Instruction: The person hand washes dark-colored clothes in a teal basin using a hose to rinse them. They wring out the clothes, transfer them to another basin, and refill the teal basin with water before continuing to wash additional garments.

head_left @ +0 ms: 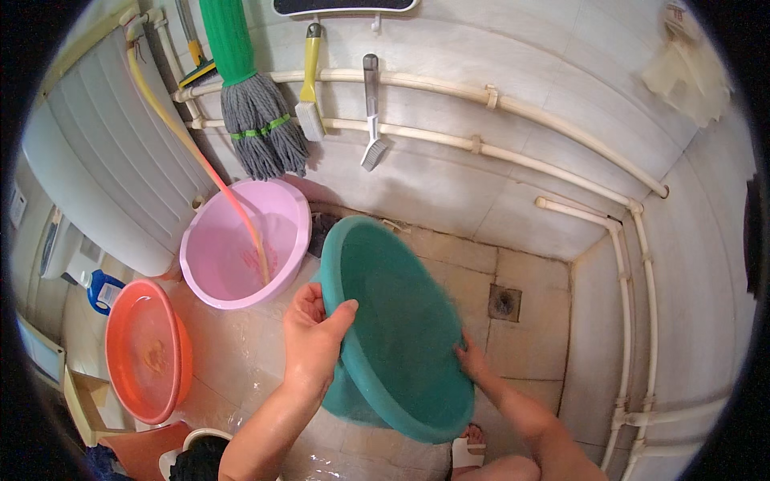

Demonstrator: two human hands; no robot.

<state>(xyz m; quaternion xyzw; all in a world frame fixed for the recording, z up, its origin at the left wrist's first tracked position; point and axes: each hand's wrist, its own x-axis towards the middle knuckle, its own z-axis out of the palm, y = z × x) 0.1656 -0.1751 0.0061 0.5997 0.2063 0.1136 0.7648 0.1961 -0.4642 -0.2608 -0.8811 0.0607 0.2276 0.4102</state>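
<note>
A large teal basin (pixel 393 337) is tilted between my two hands, its inside facing up and to the right. My left hand (pixel 314 333) grips the left rim, with the thumb over the edge and the fingers behind the wall. On the opposite side my right hand (pixel 473 359) holds the rim; its fingers are partly hidden by the basin. Behind the teal basin stands a pink basin (pixel 202 260), into which an orange-yellow hose (pixel 210 172) hangs. To the left, an orange basin (pixel 114 353) sits on the wet floor.
A square floor drain (pixel 504 303) lies right of the teal basin. White pipes (pixel 553 128) run along the walls. A grey mop (pixel 261 124) and two brushes (pixel 311 88) hang at the back. A blue bottle (pixel 103 290) stands far left; a white sandal (pixel 468 454) shows below.
</note>
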